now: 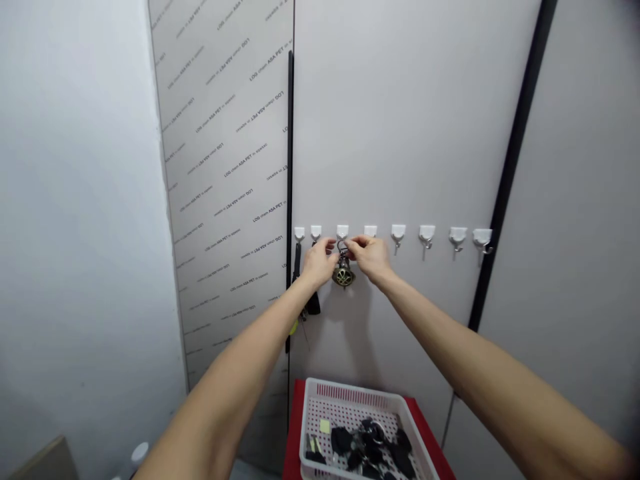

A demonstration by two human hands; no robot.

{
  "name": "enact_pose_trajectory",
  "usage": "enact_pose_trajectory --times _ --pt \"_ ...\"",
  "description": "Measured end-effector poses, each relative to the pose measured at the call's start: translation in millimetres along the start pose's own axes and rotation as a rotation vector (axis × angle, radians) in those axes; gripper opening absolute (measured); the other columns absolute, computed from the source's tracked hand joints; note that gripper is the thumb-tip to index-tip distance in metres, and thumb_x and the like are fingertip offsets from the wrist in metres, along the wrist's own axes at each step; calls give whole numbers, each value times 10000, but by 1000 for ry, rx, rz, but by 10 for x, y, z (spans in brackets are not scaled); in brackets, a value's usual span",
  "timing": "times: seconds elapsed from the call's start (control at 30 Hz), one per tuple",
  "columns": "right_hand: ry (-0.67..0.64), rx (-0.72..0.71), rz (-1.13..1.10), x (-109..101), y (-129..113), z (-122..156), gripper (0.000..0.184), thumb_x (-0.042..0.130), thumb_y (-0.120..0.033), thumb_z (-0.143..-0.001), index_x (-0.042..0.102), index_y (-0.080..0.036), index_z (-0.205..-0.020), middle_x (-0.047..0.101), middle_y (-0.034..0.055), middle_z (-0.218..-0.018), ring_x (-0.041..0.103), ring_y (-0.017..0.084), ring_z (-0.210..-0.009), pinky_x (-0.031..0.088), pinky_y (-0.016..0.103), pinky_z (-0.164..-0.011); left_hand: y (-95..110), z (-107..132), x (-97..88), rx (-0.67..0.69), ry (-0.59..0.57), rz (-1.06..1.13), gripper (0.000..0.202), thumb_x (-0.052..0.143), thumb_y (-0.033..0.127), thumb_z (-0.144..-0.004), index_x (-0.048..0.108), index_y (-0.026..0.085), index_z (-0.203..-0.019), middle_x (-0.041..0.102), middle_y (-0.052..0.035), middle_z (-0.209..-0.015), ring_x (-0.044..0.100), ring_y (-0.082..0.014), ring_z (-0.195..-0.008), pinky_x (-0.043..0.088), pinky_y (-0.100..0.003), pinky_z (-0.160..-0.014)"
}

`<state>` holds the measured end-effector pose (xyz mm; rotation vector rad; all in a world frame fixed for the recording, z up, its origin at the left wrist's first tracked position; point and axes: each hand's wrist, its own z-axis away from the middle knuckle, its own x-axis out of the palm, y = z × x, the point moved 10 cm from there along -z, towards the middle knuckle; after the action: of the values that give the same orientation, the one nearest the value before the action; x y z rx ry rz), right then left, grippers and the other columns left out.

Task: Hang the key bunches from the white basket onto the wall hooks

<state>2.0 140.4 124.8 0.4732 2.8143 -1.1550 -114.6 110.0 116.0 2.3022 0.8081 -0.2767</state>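
Note:
A bronze-coloured keychain [344, 275] with a round, openwork pendant hangs at the third white hook [343, 231] from the left. My right hand [369, 255] pinches the metal ring at its top from the right side. From the left, my left hand [321, 261] has its thumb and fingers curled at the same ring and the upper part of the keychain. Whether the ring sits on the hook cannot be made out. Behind and below my left hand, black key holders [313, 305] with keys and a yellow tag [293, 327] hang from the first two hooks.
Several more white hooks, such as the one at the far right [483, 237], run along the pale cabinet door. Below, a white perforated basket [354, 391] with black key fobs and keys stands on a red surface [295, 427]. A black vertical strip [291, 167] edges the door.

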Motion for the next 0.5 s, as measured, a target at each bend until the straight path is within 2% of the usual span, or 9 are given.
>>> enact_pose_trajectory --times 0.2,0.37,0.5 --pt "61 143 -117 -6 14 -174 74 478 -197 -580 521 -137 -583 508 -15 -488 486 71 -416 424 192 -429 -16 -182 29 -49 -13 32 287 428 124 -632 489 140 -912 565 -41 -825 505 -100 -727 381 -220 -687" --pt "83 280 -60 77 227 -180 70 461 -133 -589 531 -128 -591 517 1 -472 511 90 -427 432 202 -417 -161 -207 133 -154 -58 -9 330 424 102 -622 482 116 -946 564 -69 -860 504 -123 -772 371 -240 -720" --pt "59 305 -6 155 411 -144 99 456 -142 -601 549 -121 -626 548 22 -506 526 99 -446 438 210 -435 -245 -178 235 -175 -105 -34 343 430 87 -610 482 108 -948 567 -79 -857 508 -129 -776 369 -246 -727"
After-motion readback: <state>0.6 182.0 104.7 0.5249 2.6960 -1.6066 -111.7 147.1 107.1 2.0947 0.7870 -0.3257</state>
